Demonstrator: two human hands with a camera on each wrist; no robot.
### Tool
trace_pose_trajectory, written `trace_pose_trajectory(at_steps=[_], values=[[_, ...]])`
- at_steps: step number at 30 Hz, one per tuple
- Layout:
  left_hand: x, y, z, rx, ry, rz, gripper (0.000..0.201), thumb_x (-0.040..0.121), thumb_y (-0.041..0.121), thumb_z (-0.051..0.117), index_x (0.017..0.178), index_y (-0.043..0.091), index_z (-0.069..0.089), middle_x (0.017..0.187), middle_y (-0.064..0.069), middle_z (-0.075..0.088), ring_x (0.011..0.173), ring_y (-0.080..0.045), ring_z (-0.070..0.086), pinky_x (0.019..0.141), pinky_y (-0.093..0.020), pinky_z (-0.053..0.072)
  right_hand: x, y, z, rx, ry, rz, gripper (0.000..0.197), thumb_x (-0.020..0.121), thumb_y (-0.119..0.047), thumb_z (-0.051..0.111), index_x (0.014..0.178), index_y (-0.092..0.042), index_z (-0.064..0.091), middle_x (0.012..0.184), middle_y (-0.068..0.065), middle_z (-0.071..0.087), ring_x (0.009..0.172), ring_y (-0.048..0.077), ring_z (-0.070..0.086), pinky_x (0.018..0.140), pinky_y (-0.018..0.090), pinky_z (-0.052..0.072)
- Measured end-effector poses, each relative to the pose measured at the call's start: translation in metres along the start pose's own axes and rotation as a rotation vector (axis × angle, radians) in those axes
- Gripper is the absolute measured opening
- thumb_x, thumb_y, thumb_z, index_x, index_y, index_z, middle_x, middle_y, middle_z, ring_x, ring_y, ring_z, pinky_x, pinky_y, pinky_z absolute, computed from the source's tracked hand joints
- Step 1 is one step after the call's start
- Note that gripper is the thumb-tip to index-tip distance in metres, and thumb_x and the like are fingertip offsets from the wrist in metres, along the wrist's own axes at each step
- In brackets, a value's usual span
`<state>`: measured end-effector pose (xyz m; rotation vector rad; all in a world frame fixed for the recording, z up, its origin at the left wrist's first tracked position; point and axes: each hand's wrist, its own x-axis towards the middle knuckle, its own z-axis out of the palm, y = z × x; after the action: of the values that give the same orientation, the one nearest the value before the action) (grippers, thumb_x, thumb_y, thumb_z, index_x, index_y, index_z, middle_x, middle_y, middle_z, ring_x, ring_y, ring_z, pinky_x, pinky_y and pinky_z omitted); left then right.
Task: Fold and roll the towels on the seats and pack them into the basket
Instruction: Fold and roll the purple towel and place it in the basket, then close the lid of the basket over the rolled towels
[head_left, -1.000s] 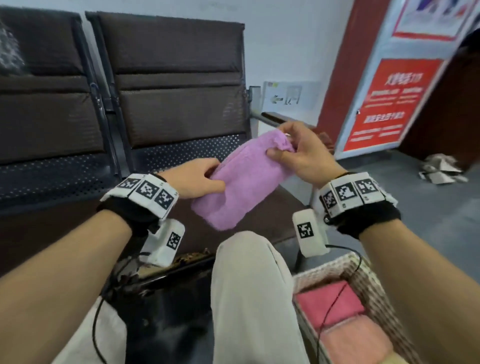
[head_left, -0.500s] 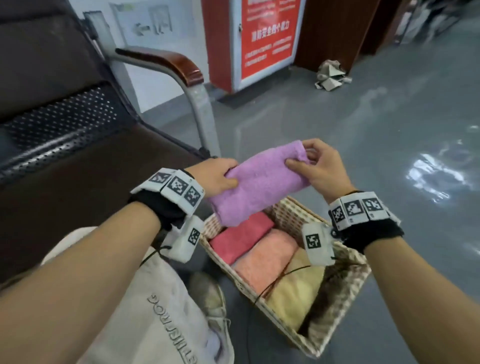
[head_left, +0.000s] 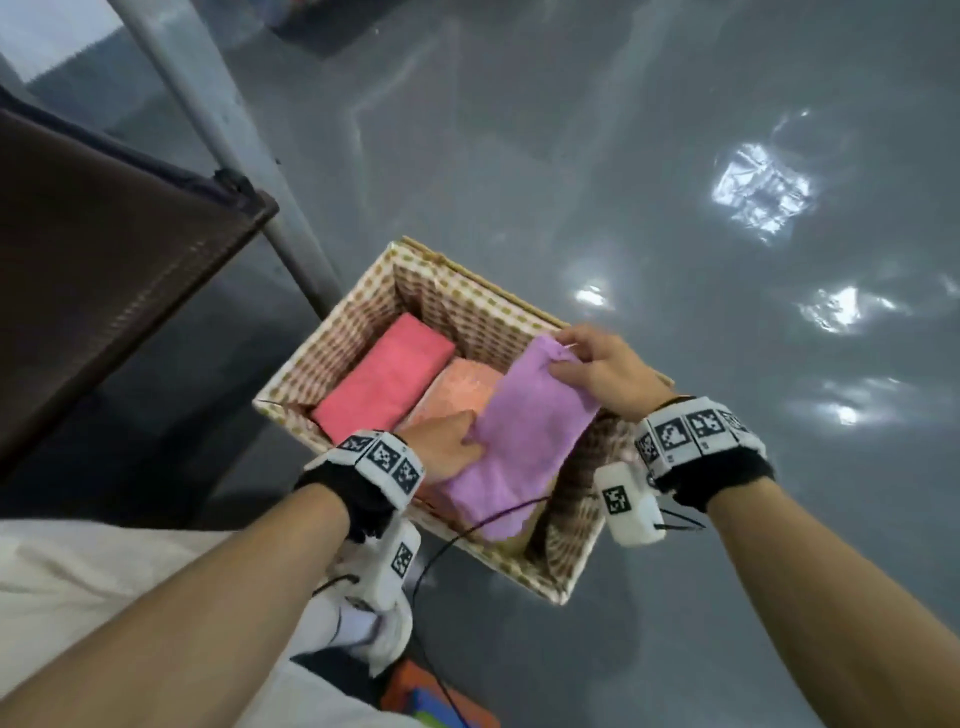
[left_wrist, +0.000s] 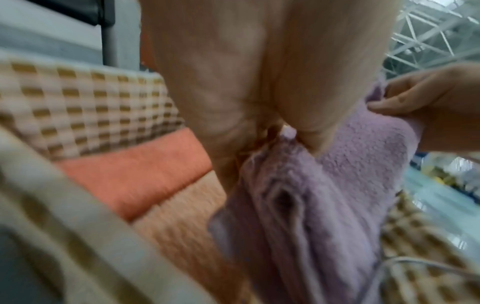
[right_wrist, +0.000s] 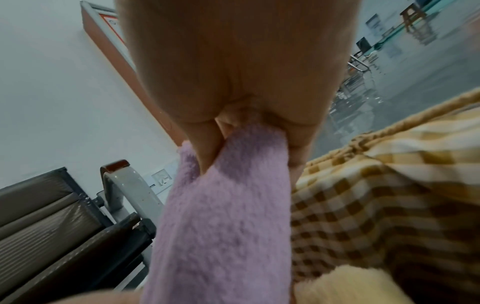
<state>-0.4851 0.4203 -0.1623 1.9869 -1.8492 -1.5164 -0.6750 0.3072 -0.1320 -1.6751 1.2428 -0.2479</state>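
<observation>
Beside the dark brown padded seat (head_left: 104, 270) and its grey metal leg (head_left: 228, 156), we lower a folded lilac fleece towel (head_left: 524, 441) into the checked, fabric-lined wicker basket (head_left: 353, 332) on the grey glossy floor (head_left: 675, 182).

From the left, the basket already holds a coral-red rolled towel (head_left: 384, 379) along its near-seat wall, then a peach-orange rolled towel (head_left: 457, 389) touching it. Our left hand (head_left: 447, 441) grips the lilac towel's near left edge, fingers curled into its layers. The towel hangs tilted above the right half of the basket, not yet settled. Our right hand (head_left: 597, 374) pinches its far corner between thumb and fingers.

We judge the task well along — two towels sit packed in plain sight and this one is going in. It must yet be set down and released. The seat surface shown holds no towel, but most of the seating is out of frame, so we cannot tell what is left.

The head view alone shows the whole basket and the order of the rolls. The left wrist view shows the lilac towel's loose layered end (left_wrist: 298, 216) — a sign the roll is slack. Only the right wrist view shows a pale yellow towel (right_wrist: 363, 286) low in the basket, just beside the lilac one.
</observation>
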Motion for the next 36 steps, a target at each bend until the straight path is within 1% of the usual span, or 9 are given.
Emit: trace_pose_trajectory(at_steps=[3,6,12,17,23,27,30,33,36], values=[[-0.004,0.005,0.020,0.026,-0.111,0.040,0.039,0.097,0.022,0.045,0.130,0.002,0.045,0.131,-0.013,0.053,0.121,-0.026,0.050,0.093,-0.014,0.031,0.000,0.003,0.003,-0.274,-0.063,0.035,0.023,0.088,-0.024,0.062,0.110,-0.018,0.061,0.098,0.000,0.061,0.093,0.018,0.056,0.083,0.030,0.041],[-0.010,0.005,0.022,0.100,-0.088,-0.021,0.035,0.095,0.020,0.046,0.127,0.006,0.048,0.128,-0.013,0.057,0.117,-0.028,0.053,0.100,-0.027,0.039,-0.005,0.009,0.019,-0.477,-0.072,0.068,0.025,0.091,-0.027,0.058,0.114,-0.018,0.059,0.105,0.001,0.062,0.096,0.018,0.056,0.083,0.028,0.040],[-0.049,0.017,-0.033,-0.005,0.222,0.018,0.027,0.091,0.015,0.052,0.118,0.015,0.058,0.112,-0.003,0.064,0.096,-0.017,0.061,0.074,-0.022,0.046,-0.015,-0.005,0.029,-0.594,0.065,0.080,0.020,0.086,-0.012,0.056,0.104,-0.014,0.064,0.103,0.003,0.067,0.090,0.017,0.059,0.075,0.023,0.042],[-0.097,0.030,-0.090,0.028,0.470,0.157,0.023,0.085,0.013,0.058,0.106,0.013,0.067,0.110,-0.003,0.065,0.103,-0.019,0.059,0.093,-0.028,0.045,-0.011,-0.074,0.042,-0.620,0.107,-0.036,0.021,0.087,-0.014,0.056,0.103,-0.010,0.068,0.105,0.012,0.069,0.098,0.029,0.063,0.081,0.029,0.047],[-0.114,0.030,-0.161,-0.007,0.578,0.221,0.016,0.086,0.019,0.059,0.097,0.017,0.070,0.104,-0.001,0.068,0.097,-0.016,0.059,0.084,-0.022,0.042,0.016,-0.140,0.071,-0.560,0.154,-0.088,0.022,0.088,-0.023,0.057,0.099,-0.008,0.069,0.101,0.014,0.070,0.097,0.031,0.063,0.082,0.034,0.049],[-0.094,0.005,-0.200,-0.062,0.569,0.231,0.017,0.087,0.022,0.058,0.097,0.017,0.071,0.102,0.000,0.069,0.099,-0.016,0.061,0.085,-0.023,0.044,0.049,-0.160,0.095,-0.477,0.182,-0.045,0.014,0.086,-0.026,0.060,0.088,-0.015,0.069,0.092,0.008,0.071,0.089,0.025,0.063,0.071,0.025,0.040],[-0.071,-0.018,-0.227,-0.064,0.480,0.202,0.016,0.089,0.025,0.056,0.097,0.020,0.069,0.104,0.002,0.068,0.100,-0.015,0.060,0.082,-0.021,0.040,0.076,-0.170,0.104,-0.423,0.207,0.021,0.020,0.086,-0.031,0.062,0.091,-0.012,0.069,0.093,0.007,0.069,0.088,0.022,0.061,0.069,0.023,0.036],[-0.053,-0.039,-0.245,-0.095,0.437,0.144,0.013,0.089,0.025,0.056,0.092,0.020,0.067,0.103,0.001,0.069,0.101,-0.018,0.061,0.088,-0.026,0.044,0.091,-0.175,0.101,-0.412,0.231,0.093,0.022,0.088,-0.030,0.061,0.094,-0.011,0.070,0.095,0.006,0.070,0.089,0.019,0.060,0.068,0.020,0.034],[-0.043,-0.041,-0.253,-0.090,0.399,0.058,0.021,0.089,0.026,0.054,0.100,0.016,0.068,0.107,-0.002,0.068,0.105,-0.021,0.060,0.094,-0.032,0.045,0.085,-0.176,0.083,-0.363,0.247,0.205,0.023,0.089,-0.032,0.060,0.098,-0.013,0.071,0.098,0.006,0.070,0.095,0.020,0.062,0.074,0.020,0.037]])
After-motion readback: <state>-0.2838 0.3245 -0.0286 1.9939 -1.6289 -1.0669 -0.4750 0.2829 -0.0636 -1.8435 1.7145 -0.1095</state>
